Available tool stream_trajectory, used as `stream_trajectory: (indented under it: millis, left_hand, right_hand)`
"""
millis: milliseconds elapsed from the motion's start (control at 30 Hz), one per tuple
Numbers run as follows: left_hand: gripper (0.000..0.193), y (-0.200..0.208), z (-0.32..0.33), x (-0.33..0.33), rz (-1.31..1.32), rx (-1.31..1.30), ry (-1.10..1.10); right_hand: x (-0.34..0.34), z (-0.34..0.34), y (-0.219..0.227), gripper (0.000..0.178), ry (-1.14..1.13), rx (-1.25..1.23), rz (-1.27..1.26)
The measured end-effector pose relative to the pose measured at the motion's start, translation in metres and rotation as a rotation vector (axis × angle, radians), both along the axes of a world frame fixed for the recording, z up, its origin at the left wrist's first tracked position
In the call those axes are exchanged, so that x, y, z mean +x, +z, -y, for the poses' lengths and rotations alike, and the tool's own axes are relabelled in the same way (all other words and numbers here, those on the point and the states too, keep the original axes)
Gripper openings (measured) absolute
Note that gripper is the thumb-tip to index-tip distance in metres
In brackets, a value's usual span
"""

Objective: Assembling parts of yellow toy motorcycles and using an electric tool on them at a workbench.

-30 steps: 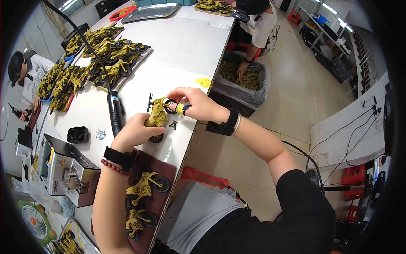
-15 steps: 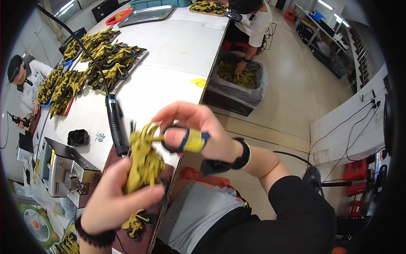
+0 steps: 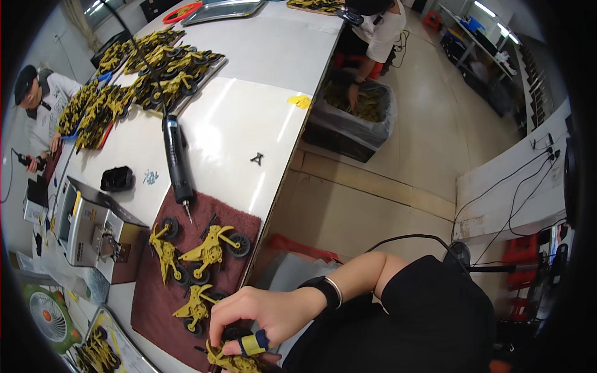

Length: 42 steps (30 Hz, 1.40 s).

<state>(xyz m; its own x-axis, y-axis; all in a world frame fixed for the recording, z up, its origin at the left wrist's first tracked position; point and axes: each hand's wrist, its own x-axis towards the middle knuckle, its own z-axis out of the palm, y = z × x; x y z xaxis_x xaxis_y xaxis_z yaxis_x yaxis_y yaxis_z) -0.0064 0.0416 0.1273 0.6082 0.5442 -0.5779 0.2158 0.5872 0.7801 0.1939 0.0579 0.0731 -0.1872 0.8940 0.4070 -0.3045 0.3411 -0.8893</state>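
At the bottom edge, my right hand (image 3: 267, 314) has thumb and fingers closed on a yellow toy motorcycle (image 3: 233, 362), partly cut off by the frame. Yellow and dark blue wrap covers that thumb. My left hand is out of view. Several more yellow toy motorcycles with black wheels lie on the dark red cloth mat (image 3: 149, 304): one at its left (image 3: 165, 255), one by the table edge (image 3: 211, 248), and one close to my right hand (image 3: 194, 304). A black electric screwdriver (image 3: 177, 161) hangs with its bit over the mat's far edge.
Silver box-shaped machine (image 3: 118, 242) stands left of the mat. Beyond it are a black dish (image 3: 117, 178), small screws (image 3: 151, 177) and a small black part (image 3: 257, 158). Piled motorcycles (image 3: 165, 74) lie farther off. A co-worker reaches into a lined bin (image 3: 373, 127); another sits at left.
My left hand has left the view. My right hand has moved down toward the table's near edge. The mat and its toy motorcycles, largely covered before, now show.
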Motion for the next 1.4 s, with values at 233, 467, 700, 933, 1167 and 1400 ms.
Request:
stream_trajectory:
  millis: [233,467,700,933,1167,1400]
  left_hand:
    - [0.036,-0.041,0.009,0.010,0.417,-0.091,0.304]
    - [0.048,-0.063,-0.019,0.038,0.629,-0.127,0.188]
    - [0.043,-0.073,-0.018,0.036,0.714,-0.089,0.317]
    - [0.047,-0.072,-0.017,0.038,0.678,0.106,0.428]
    - [0.053,-0.063,-0.016,0.046,0.536,0.121,0.581]
    - [0.054,-0.060,-0.015,0.046,0.509,0.076,0.571]
  right_hand:
    - [-0.010,-0.010,-0.012,0.018,0.032,-0.266,-0.020]
    - [0.021,-0.009,-0.012,0.035,-0.073,-0.367,-0.169]
    - [0.015,0.003,-0.013,0.034,-0.278,-0.322,-0.102]
    - [0.008,0.002,-0.003,0.021,-0.306,0.061,0.402]
    - [-0.001,-0.005,0.001,0.023,-0.341,0.214,0.548]
    - [-0.005,-0.005,-0.001,0.020,-0.406,0.333,0.655]
